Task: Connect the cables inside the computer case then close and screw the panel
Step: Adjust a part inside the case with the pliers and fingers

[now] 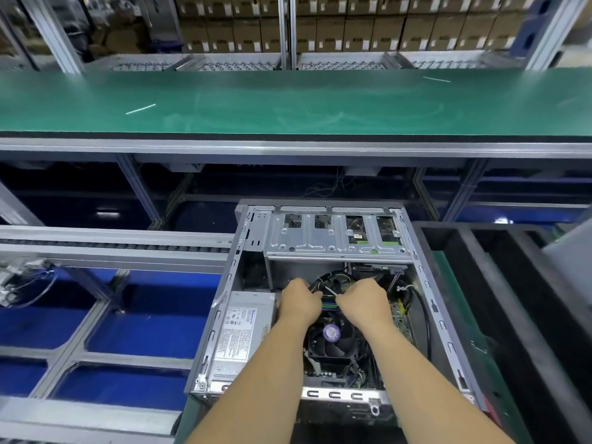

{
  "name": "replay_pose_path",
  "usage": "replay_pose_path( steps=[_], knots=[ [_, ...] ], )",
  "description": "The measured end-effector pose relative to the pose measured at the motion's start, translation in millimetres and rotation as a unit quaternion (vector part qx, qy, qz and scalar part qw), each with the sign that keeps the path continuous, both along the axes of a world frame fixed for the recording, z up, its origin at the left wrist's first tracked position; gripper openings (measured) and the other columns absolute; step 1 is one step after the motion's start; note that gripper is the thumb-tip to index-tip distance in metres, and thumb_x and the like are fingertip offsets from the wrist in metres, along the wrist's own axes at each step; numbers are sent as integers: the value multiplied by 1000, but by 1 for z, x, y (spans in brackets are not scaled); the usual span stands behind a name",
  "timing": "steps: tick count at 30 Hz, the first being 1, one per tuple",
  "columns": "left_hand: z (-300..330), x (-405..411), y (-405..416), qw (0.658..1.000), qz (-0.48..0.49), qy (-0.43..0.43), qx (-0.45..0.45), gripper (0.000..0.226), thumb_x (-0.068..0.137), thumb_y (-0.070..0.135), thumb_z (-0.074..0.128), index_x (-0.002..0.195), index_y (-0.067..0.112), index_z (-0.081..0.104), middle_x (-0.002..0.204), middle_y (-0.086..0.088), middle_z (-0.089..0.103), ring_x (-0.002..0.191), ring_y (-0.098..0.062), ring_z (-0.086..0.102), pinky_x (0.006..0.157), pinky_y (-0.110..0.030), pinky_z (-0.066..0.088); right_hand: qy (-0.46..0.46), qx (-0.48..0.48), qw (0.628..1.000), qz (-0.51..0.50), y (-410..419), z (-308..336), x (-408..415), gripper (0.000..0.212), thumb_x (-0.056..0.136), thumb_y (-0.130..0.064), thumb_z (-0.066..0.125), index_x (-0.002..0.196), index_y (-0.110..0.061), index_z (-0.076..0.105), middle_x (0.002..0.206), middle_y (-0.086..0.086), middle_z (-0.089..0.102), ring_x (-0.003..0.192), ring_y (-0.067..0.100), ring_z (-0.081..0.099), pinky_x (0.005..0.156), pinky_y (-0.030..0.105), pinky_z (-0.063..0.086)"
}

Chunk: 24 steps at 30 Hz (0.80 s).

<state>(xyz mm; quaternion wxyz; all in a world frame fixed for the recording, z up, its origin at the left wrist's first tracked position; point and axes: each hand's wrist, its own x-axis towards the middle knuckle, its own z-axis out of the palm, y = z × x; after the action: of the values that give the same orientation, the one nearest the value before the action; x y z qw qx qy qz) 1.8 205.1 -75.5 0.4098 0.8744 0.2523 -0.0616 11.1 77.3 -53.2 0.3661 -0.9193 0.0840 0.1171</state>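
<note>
Both forearms reached in from the near edge over the open computer case [224, 302], which lay on its side with no panel on it. Taking the round cooler fan [331, 339] in the middle of the case as the landmark: left of the fan sat the grey power supply [243, 328], its label facing up. Just beyond the fan and a little to its left, the left hand [299, 304] was curled round a bundle of cables [330, 304], fingers pinching it. Directly beyond the fan the bundle ran between the two fists, with a thin pale strip, perhaps a cable tie, crossing it; I could not tell for sure. Beyond the fan and to its right, the right hand [365, 302] gripped the same bundle, knuckles up. Farther beyond the fan stood the bare metal drive cage [336, 235], and beyond that the green bench [288, 100]. Right of the fan a thick black lead looped along the case wall, and outside that wall lay black foam trays [499, 267].

The wires would likely be light, limp and springy, so they were best held near their plugs or at the bundle, not by single strands. Plugs and board pins seemed fragile; the case edges looked sharp.
</note>
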Motion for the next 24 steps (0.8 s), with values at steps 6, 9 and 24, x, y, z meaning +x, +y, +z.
replay_pose_path(
  steps=[6, 9, 24],
  knots=[
    [4, -1, 0, 1000, 15, -16, -9, 12, 93, 17, 60, 92, 7, 67, 84, -7, 64, 88, -28, 63, 69, -28, 44, 2, 22, 1000, -22, -1, 4, 3, 50, 73, -16, 70, 43, -18, 30, 31, -6, 24, 40, 15, 28, 42, 24, 20],
    [7, -1, -1, 1000, 20, -22, -7, 16, 85, 12, 59, 69, 12, 59, 65, -2, 56, 70, -25, 55, 59, -27, 40, 1, 8, 1000, -20, 1, 4, 5, 50, 73, -13, 70, 44, -16, 29, 37, -5, 28, 41, 16, 29, 41, 23, 19],
    [3, -1, -3, 971, -98, 6, 217, 19, 97, 14, 52, 113, 6, 59, 126, -13, 43, 117, -30, 40, 89, -40, 45, -4, -34, 999, -7, 12, -6, 7, 37, 83, -18, 70, 60, -14, 41, 62, 4, 52, 50, 20, 47, 42, 23, 29]
  ],
)
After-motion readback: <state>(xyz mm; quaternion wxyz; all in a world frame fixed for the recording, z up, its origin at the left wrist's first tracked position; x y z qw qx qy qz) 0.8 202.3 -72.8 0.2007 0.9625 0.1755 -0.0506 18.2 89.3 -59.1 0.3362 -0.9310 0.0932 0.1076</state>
